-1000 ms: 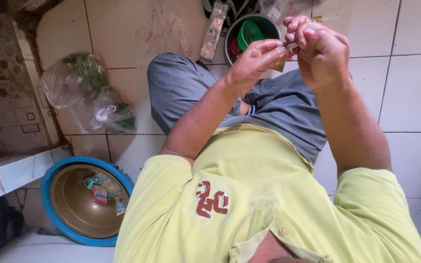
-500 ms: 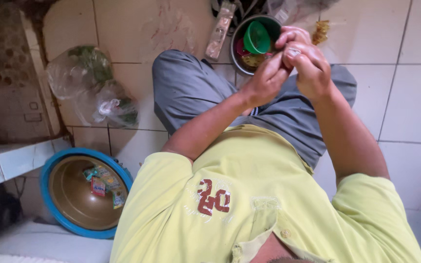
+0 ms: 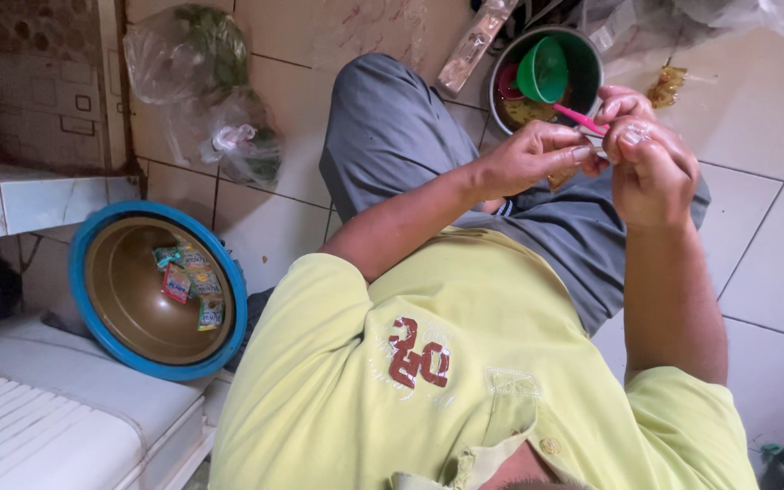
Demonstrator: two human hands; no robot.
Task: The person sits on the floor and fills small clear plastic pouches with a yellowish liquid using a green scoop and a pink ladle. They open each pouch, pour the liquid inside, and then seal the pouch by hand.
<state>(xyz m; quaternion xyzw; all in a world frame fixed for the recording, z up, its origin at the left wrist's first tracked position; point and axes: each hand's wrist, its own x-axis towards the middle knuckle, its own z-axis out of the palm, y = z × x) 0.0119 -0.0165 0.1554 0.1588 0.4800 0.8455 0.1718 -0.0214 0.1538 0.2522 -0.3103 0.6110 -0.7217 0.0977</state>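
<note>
Head view, change: half a second ago both hands were pressed together higher in the frame; now they sit at the upper right, slightly parted, and a pink stick shows between them.
Left hand (image 3: 533,156): fingers pinched shut on the near end of the pink stick (image 3: 580,119).
Right hand (image 3: 651,163): fingers curled closed around a small clear wrapped piece (image 3: 635,134), touching the stick's far end.
Counts: two hands, one pink stick, one grey bucket (image 3: 583,68) with one green funnel (image 3: 542,70) inside, one blue-rimmed basin (image 3: 158,290) holding several small sachets (image 3: 191,283), two clear plastic bags (image 3: 201,86) at upper left.
Surface: pale tiled floor (image 3: 773,181), stained near the top centre.
Room: brick wall (image 3: 24,82) at far left, white slatted board (image 3: 38,426) at lower left; the person wears a yellow-green shirt (image 3: 428,363) and grey trousers (image 3: 392,136).
</note>
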